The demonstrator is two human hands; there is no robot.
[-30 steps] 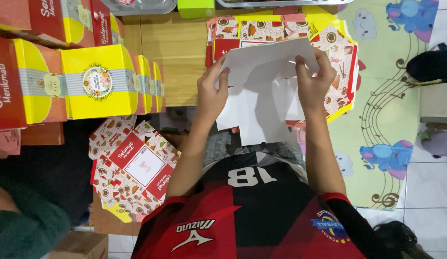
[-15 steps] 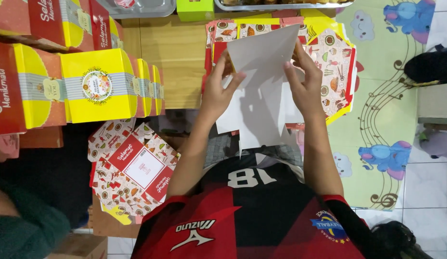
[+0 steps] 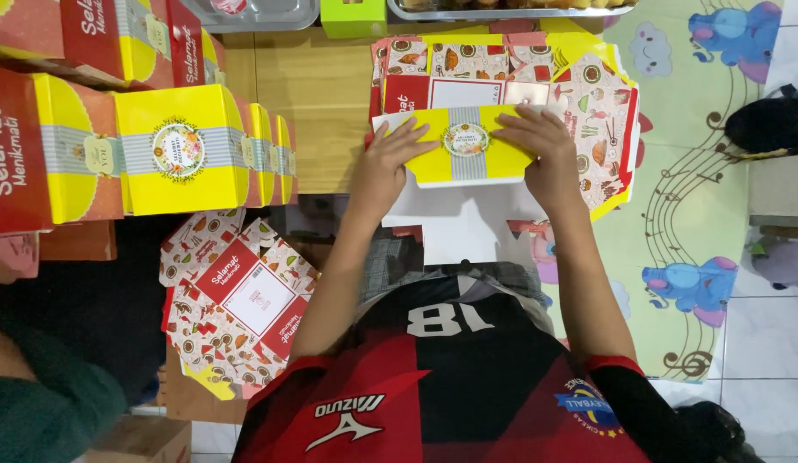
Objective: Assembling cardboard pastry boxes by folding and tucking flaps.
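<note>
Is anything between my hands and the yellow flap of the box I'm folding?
No. The left hand and right hand both press directly on the yellow flap; nothing visible lies between them.

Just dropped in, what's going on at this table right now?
A person is pressing both hands, left and right, on a yellow box flap folded over a white cardboard blank. It lies on a stack of flat patterned blanks on the wooden table. Finished yellow boxes stand in a row to the left, and more flat blanks lie below them.
</note>
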